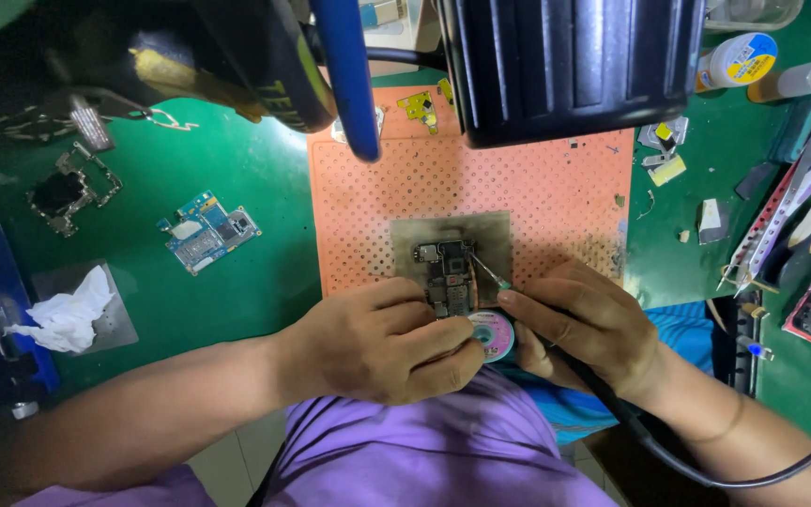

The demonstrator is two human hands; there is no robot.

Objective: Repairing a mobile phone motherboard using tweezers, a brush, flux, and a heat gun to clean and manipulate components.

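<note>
A small dark circuit board [449, 272] lies on a scorched patch of the orange perforated mat [377, 202]. My right hand [586, 324] grips a soldering iron [492, 272] whose thin tip touches the board's right edge; its black cable [706, 467] trails off to the lower right. My left hand [382, 343] rests at the board's near edge, its fingers pinching a small round spool of solder wick [494, 335] with a pink centre.
A black microscope head [570, 66] and a blue arm [349, 80] hang over the mat. On the green bench lie a blue circuit board [206, 232], a crumpled tissue [72, 314], a metal frame part [68, 192], and tweezers and tools [790, 221] at right.
</note>
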